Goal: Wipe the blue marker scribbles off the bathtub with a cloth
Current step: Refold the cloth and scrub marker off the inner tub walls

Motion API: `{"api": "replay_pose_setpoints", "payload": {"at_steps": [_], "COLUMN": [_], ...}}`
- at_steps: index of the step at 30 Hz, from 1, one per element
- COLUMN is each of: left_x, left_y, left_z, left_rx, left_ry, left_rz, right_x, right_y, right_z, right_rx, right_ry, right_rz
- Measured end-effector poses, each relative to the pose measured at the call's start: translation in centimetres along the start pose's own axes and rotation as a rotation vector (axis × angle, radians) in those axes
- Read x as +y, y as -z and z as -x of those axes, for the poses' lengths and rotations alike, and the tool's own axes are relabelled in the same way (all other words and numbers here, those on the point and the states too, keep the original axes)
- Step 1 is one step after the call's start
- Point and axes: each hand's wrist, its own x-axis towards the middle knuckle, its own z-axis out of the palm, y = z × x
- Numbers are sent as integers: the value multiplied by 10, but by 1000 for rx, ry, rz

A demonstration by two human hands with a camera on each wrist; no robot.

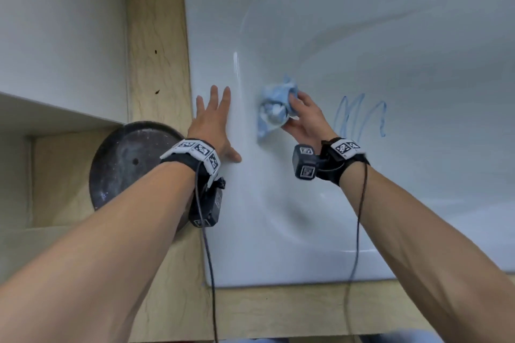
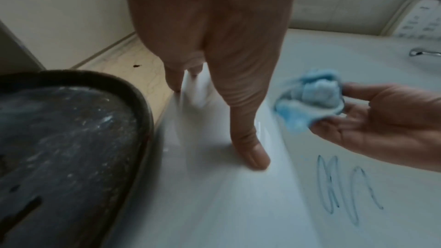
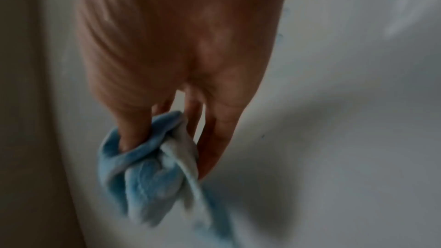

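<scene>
Left of the scribbles, right hand pinches cloth (bunched).

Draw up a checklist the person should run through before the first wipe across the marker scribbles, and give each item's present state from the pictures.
1. Cloth held: ok. The right hand grips the bunched blue cloth.
2. Scribbles in sight: ok. The blue marker scribbles show unwiped on the bathtub wall.
3. Cloth on the scribbles: not ok. It sits to their left, apart from them.
4. Body braced: ok. The left hand rests flat on the tub rim.
5. Cloth damp: cannot tell.
</scene>
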Motion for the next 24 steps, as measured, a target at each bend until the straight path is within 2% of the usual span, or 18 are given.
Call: {"api": "replay_pose_setpoints", "payload": {"at_steps": [1, 3, 5, 8, 10, 14, 16, 19, 24], "left_x": [-2, -4, -3, -1, -1, -2, -2, -2, -2], "left_y": [-1, -2, -1, -1, 0, 2, 2, 3, 2], "left_z": [-2, -3, -4, -6, -6, -7, -8, -9, -9], "left_rx": [1, -2, -15, -22, -19, -20, -21, -26, -26], "left_ry": [-7, -18, -13, -22, -25, -27, -23, -18, -18], "left_rz": [13, 17, 1, 1, 2, 4, 1, -2, -9], "right_x": [-1, 3, 6, 4, 2, 7, 15, 30, 48], "right_y": [-4, -9, -9, -1, -3, -18, -25, -35, -25], "right_z": [-6, -19, -30, -41, -39, -20, -16, -4, -7], "right_rx": [-16, 55, 194, 392, 385, 316, 322, 331, 227], "right_ry": [-7, -24, 30, 225, 255, 205, 255, 378, 472], "right_rz": [-96, -18, 168, 560, 723, 783, 872, 880, 823]}}
